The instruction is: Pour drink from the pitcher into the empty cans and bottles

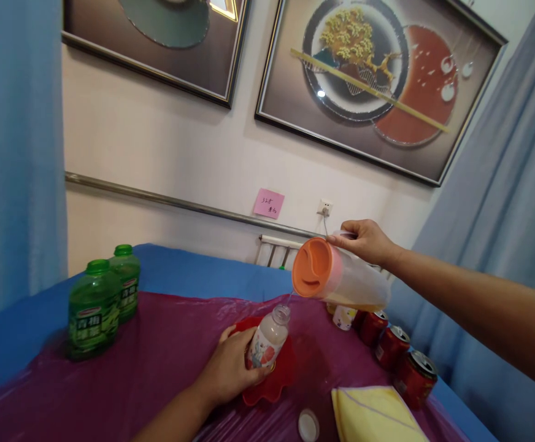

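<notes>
My left hand is wrapped round a small clear bottle with a printed flower label, its uncapped mouth facing up and leaning right. A red scalloped dish lies beneath the bottle. My right hand grips the handle of a translucent pitcher with an orange lid. The pitcher is tipped nearly on its side, some yellowish liquid along its lower wall. From its lid a thin stream runs down to the bottle's mouth. A white cap rests on the purple sheet in front.
Two green bottles stand at the left. Several red cans line the right side, with another labelled bottle behind them. A folded yellow cloth lies near the front. Purple plastic covers the blue table; a wall is behind.
</notes>
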`<state>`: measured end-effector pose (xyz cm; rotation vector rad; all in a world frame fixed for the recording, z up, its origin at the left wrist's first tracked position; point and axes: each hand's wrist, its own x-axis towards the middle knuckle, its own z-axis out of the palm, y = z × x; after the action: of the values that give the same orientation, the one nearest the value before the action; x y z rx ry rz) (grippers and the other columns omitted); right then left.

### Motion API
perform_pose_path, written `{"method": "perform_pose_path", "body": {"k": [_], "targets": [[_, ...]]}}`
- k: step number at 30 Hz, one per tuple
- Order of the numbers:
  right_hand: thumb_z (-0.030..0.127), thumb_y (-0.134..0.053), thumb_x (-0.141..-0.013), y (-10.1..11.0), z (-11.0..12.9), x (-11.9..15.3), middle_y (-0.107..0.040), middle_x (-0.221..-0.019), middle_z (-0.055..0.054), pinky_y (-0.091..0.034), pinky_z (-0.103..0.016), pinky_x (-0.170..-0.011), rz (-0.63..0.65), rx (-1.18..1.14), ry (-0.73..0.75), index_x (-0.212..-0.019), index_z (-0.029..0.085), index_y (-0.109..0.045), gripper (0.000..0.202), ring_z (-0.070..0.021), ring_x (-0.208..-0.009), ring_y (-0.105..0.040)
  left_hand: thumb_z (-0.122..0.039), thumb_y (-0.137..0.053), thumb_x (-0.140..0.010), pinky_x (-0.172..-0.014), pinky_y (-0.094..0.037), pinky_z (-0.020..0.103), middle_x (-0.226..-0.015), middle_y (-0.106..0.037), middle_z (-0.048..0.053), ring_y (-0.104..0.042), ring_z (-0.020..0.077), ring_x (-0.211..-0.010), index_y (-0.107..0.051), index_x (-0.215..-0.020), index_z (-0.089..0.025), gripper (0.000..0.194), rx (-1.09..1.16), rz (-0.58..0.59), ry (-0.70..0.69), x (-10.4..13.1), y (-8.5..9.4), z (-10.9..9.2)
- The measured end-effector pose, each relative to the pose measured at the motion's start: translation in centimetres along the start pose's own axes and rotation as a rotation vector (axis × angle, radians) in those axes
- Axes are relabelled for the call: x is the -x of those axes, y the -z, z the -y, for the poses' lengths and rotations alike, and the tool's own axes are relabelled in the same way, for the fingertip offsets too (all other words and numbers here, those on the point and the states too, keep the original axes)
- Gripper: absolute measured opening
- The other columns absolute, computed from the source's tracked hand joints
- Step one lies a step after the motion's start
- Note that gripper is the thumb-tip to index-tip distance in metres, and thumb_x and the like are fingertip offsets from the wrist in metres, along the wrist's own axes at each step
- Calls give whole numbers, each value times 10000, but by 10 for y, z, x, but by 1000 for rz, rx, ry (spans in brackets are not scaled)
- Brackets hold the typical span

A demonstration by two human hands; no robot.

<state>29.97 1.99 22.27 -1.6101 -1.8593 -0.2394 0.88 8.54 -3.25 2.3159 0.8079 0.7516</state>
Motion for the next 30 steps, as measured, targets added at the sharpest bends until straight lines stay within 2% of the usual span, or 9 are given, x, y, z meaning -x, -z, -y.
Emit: {"method": "perform_pose_path", "body": {"k": [9,23,30], "targets": [[873,-592,-712,4,-1,1,-287,-568,48,-218,-272,-495,-5,8,-20,-546,236,-359,698,-112,-561,-278,-379,-794,-704,-1200,-215,550,-1241,-751,10,-652,339,-1178,-655,-1242,-326,558,-1,-5,-22,-1,-2,5],[916,-560,-698,3,-1,2,-276,-570,53,-212,-276,-501,1,11,-24,-551,236,-351,727,-110,-562,-263,-344,-794,-713,-1195,-177,566,-1232,-750,-14,-652,322,-1173,-640,-1236,-339,545,9,3,-18,0,0,2],[892,-578,-701,4,1,2,-278,-564,53,-211,-270,-499,-1,14,-26,-546,233,-359,711,-102,-552,-270,-368,-777,-723,-1196,-226,523,-1234,-751,5,-657,325,-1168,-650,-1249,-317,543,-7,-4,-28,-1,-1,4]]}}
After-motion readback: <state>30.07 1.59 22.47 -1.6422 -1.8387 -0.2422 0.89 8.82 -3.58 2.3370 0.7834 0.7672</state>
